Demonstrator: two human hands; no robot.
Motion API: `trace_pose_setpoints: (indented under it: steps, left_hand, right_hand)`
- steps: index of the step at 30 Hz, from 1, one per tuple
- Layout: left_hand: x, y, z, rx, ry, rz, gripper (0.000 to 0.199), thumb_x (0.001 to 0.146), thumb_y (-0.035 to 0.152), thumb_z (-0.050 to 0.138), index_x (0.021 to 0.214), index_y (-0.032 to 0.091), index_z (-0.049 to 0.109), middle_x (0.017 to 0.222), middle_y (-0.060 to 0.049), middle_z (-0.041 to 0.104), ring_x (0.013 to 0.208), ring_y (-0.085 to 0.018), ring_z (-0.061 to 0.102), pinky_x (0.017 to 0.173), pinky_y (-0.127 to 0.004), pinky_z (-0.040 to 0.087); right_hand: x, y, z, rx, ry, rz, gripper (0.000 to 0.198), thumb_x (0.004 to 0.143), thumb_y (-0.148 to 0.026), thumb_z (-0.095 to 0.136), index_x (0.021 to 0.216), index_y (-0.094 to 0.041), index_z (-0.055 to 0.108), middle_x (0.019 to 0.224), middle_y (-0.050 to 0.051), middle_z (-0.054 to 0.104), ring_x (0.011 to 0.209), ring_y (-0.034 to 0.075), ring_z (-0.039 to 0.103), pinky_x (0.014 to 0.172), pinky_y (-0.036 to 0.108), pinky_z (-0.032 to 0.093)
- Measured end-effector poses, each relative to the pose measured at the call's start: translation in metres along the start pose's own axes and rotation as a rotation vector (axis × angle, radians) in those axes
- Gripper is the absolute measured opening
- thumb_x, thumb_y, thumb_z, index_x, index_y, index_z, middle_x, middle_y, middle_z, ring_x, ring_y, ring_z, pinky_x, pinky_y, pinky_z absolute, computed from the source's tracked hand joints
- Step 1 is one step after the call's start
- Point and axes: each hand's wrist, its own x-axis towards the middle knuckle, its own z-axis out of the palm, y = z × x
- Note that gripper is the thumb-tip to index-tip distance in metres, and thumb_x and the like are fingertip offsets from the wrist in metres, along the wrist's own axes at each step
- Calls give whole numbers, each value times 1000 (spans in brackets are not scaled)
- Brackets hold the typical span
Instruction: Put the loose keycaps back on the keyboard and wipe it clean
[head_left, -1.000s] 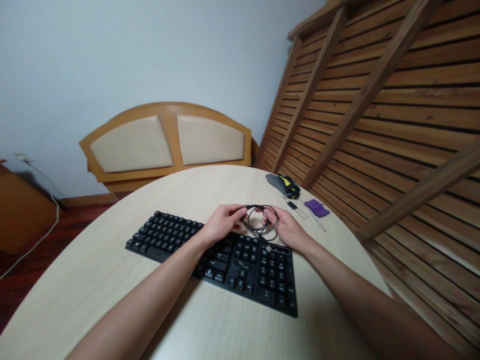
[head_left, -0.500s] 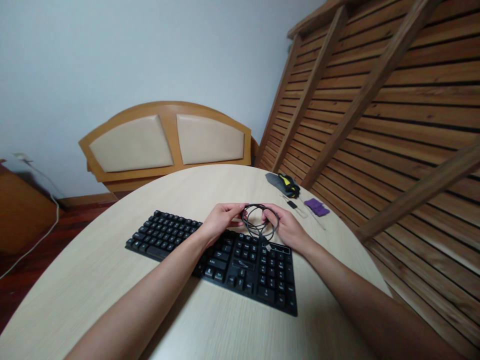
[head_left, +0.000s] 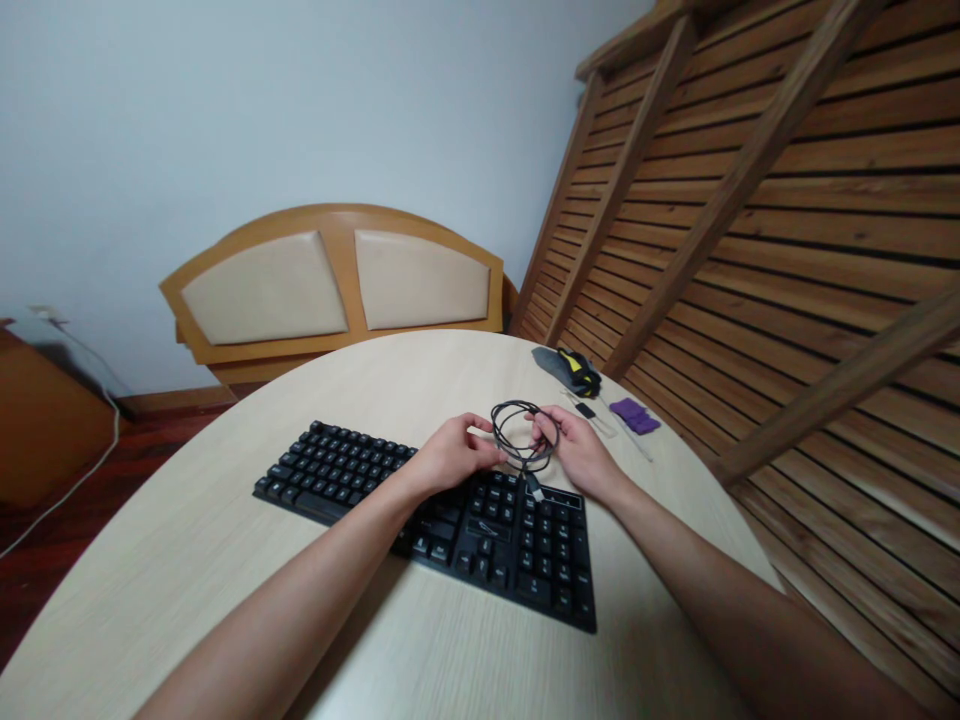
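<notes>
- Pinching the thin black cable, wound into a loose round coil [head_left: 529, 466], the right hand [head_left: 583, 452] is closing thumb and fingers on its right side; some fingertips are hiding behind the loops
- On the other side, the left hand [head_left: 453, 454] is holding thumb and index finger apart, the thumb tip reaching the coil's lower left edge; whether it is gripping cannot be told
- Both forearms are running out of view at the bottom
- Above the long black plastic keyboard [head_left: 487, 530] the coil is hanging, its pale-tipped plug [head_left: 536, 492] showing small against the keys
- Across the keyboard the left arm is lying in view, covering its middle keys
- Near the far right rim of the round pale wooden table [head_left: 480, 665], a folded purple cloth [head_left: 634, 416] is resting; a grey, black and yellow bundle [head_left: 576, 372] beyond it is staying hard to make out
</notes>
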Motion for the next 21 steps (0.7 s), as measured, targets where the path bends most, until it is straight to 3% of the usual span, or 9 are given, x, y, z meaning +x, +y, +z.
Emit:
trace_pose_setpoints:
  steps: [4, 10, 17, 21]
  left_hand:
    - [5, -6, -1, -73, 52, 28, 48, 68, 23, 89, 104, 14, 59, 67, -1, 70, 58, -15, 66, 54, -23, 47]
    - [11, -5, -5, -135, 79, 94, 25, 72, 19, 84, 89, 12, 68, 69, -1, 69, 60, -11, 61, 59, -22, 46]
    - [6, -4, -1, -235, 52, 123, 28, 71, 26, 87, 88, 12, 70, 91, -5, 72, 77, -12, 66, 76, -25, 52]
    - [5, -3, 2, -271, 39, 97, 28, 73, 27, 86, 88, 12, 68, 101, -7, 71, 77, -12, 67, 72, -25, 55]
  right_hand:
    - [0, 0, -2, -3, 0, 1, 46, 87, -63, 61, 91, -17, 67, 73, 0, 59, 67, 15, 57, 66, 29, 51]
    - [0, 3, -6, 16, -44, 27, 52, 89, -61, 59, 111, -16, 71, 76, 1, 61, 68, 15, 58, 68, 30, 51]
    - [0, 6, -8, 214, -117, 120, 51, 84, -62, 66, 98, -14, 74, 79, 2, 62, 73, 15, 60, 76, 30, 52]
    - [0, 6, -8, 316, -141, 178, 50, 84, -59, 68, 110, -16, 73, 79, 2, 62, 77, 16, 61, 81, 32, 52]
